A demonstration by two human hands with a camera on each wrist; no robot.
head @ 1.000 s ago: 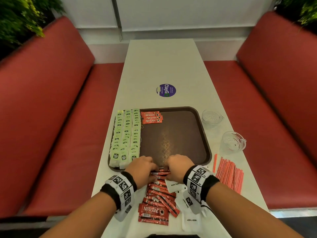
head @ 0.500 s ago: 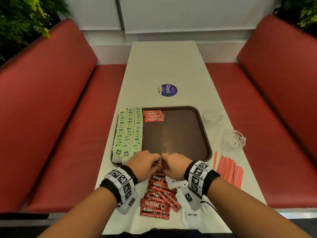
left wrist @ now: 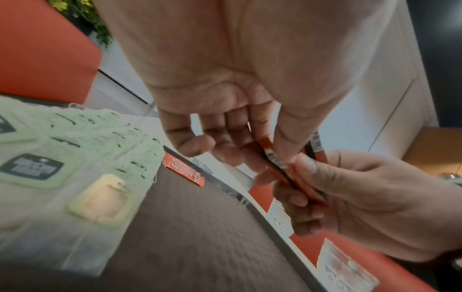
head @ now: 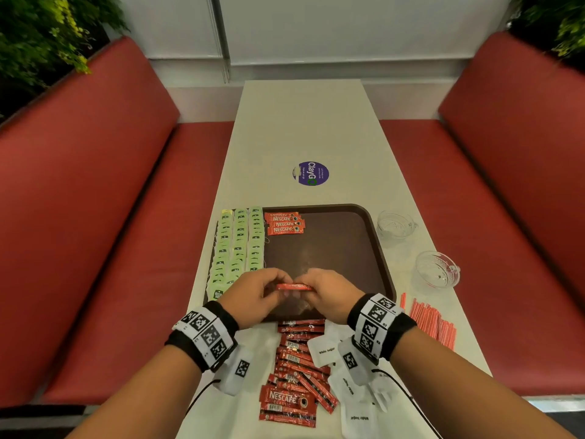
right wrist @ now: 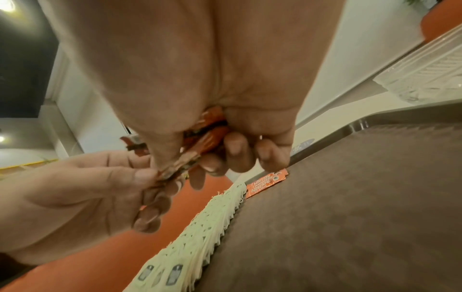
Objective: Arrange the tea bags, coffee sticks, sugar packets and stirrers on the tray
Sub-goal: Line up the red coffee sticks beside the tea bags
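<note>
Both hands hold a small bunch of red coffee sticks (head: pixel 293 287) level above the near part of the brown tray (head: pixel 381 248). My left hand (head: pixel 253 296) pinches one end (left wrist: pixel 275 158); my right hand (head: pixel 329 294) grips the other end (right wrist: pixel 207 142). Green tea bags (head: pixel 239 245) lie in three rows down the tray's left side. Three coffee sticks (head: pixel 285 223) lie at the tray's far end beside them. More coffee sticks (head: pixel 297 372) and white sugar packets (head: pixel 326 351) are heaped on the table near me. Red stirrers (head: pixel 433 324) lie to the right.
Two clear glass cups (head: pixel 395 224) (head: pixel 437 272) stand on the white table (head: pixel 304 128) right of the tray. A round purple sticker (head: pixel 311 173) lies beyond the tray. Red bench seats (head: pixel 95 217) flank the table on both sides.
Both hands have risen from the coffee stick heap at the table's near edge and moved forward over the tray, lifting a bunch of sticks between them.
</note>
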